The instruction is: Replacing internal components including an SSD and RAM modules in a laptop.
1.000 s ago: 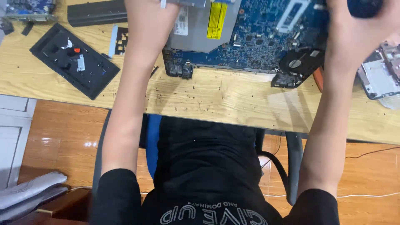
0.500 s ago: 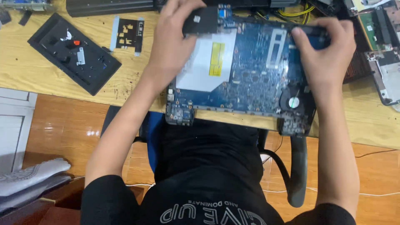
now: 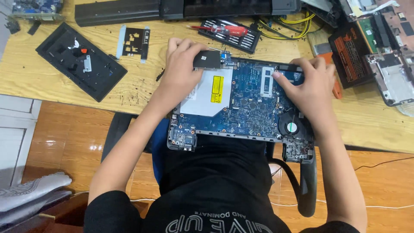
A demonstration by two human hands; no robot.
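Laptop circuit board at the tabletop near edge, gripped by both hands: left hand at far-left corner, right hand at right end. Behind: screwdriver set, yellow cables. Left: black panel; right: orange-black pack.

We sit at a pale wooden table over a glossy orange-brown wood floor that throws back bright spots of light. A dark chair stands beneath us, and white panelled furniture stands at the left.
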